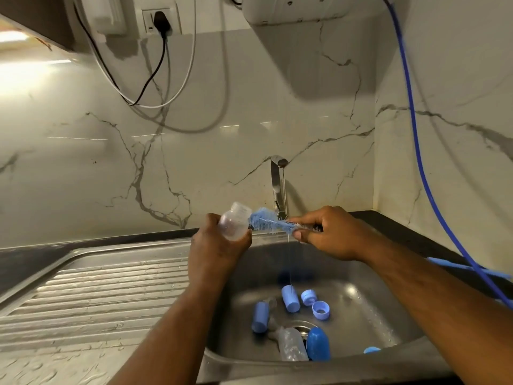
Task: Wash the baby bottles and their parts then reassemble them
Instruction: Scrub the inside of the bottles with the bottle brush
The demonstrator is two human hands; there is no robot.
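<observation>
Over the steel sink [369, 309], my left hand [213, 245] grips a small clear baby bottle [234, 221], its open neck tilted up and to the right. My right hand [324, 232] pinches the handle of a blue bottle brush [270, 224], whose bristles lie beside the bottle's neck. A thin stream of water falls from the tap [278, 184]. In the basin lie a second clear bottle [291, 344], two light blue caps [290, 298] [260, 316], two blue collar rings [321, 310] [308, 297] and a dark blue cap [318, 343].
A ribbed steel draining board [91, 295] extends left of the basin. A blue hose [416, 151] hangs down the right wall onto the dark counter [402, 232]. Black and white cables [150, 76] droop from a wall socket, and a white appliance [311, 9] is mounted above.
</observation>
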